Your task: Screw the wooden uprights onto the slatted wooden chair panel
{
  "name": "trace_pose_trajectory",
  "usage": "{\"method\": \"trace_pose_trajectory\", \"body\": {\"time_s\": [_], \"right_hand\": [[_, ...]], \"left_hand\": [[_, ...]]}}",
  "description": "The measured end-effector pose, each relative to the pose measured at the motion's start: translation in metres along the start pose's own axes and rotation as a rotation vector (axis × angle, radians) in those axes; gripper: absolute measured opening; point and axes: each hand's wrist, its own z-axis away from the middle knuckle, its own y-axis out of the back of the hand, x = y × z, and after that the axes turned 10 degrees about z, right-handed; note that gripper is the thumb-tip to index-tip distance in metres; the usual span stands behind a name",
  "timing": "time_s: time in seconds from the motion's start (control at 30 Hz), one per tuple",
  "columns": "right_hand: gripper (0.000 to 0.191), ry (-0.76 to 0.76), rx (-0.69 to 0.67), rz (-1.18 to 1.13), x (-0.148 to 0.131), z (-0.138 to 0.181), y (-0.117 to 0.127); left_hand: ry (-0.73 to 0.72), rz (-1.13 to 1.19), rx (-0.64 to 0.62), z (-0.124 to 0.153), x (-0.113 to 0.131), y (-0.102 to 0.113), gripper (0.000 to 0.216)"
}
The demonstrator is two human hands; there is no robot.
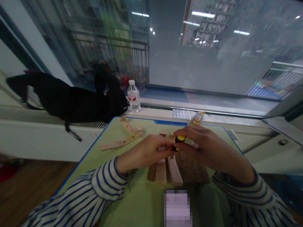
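Observation:
My right hand (201,142) is closed around a short screwdriver (181,138) with a black and yellow handle, held upright above the wooden pieces. The thumb and fingers of my left hand (149,149) pinch its lower end; the tip is hidden. Below my hands, two pale wooden strips, a left strip (161,171) and a right strip (174,171), lie side by side over a dark brown slatted wooden panel (194,167). A jointed pale wooden piece (123,142) with dark holes lies on the table to the left.
The green tabletop (132,195) has a blue edge. A clear bag (197,118) with yellow contents lies at its far side. On the sill stand a water bottle (133,97) and a black bag (78,102). A pixelated, phone-like rectangle (178,208) is nearest me.

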Motion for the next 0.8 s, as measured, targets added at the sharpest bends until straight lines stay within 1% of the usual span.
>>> {"method": "trace_pose_trajectory", "body": {"time_s": [0.17, 0.23, 0.3, 0.4, 0.5, 0.67, 0.8], "right_hand": [[0.022, 0.004, -0.024, 0.026, 0.000, 0.003, 0.003], [0.022, 0.008, -0.025, 0.037, 0.000, 0.004, 0.004], [0.021, 0.006, -0.028, 0.040, 0.000, 0.004, 0.005], [0.020, 0.011, -0.024, 0.027, -0.001, 0.003, 0.005], [0.019, 0.013, -0.010, 0.022, -0.002, 0.002, 0.004], [0.020, 0.001, -0.012, 0.025, -0.002, 0.001, 0.001], [0.028, 0.018, 0.007, 0.022, 0.000, 0.002, 0.002]], "left_hand": [[0.071, -0.100, -0.016, -0.005, 0.011, 0.004, 0.012], [0.125, -0.130, -0.057, -0.008, 0.014, 0.005, 0.013], [0.139, -0.122, -0.040, -0.010, 0.014, 0.005, 0.013], [0.127, -0.104, 0.004, -0.010, 0.013, 0.003, 0.013], [0.103, -0.106, 0.020, -0.008, 0.011, 0.003, 0.012], [0.084, -0.106, 0.013, -0.007, 0.009, 0.003, 0.014], [0.083, -0.090, -0.011, -0.008, 0.006, 0.001, 0.015]]}}
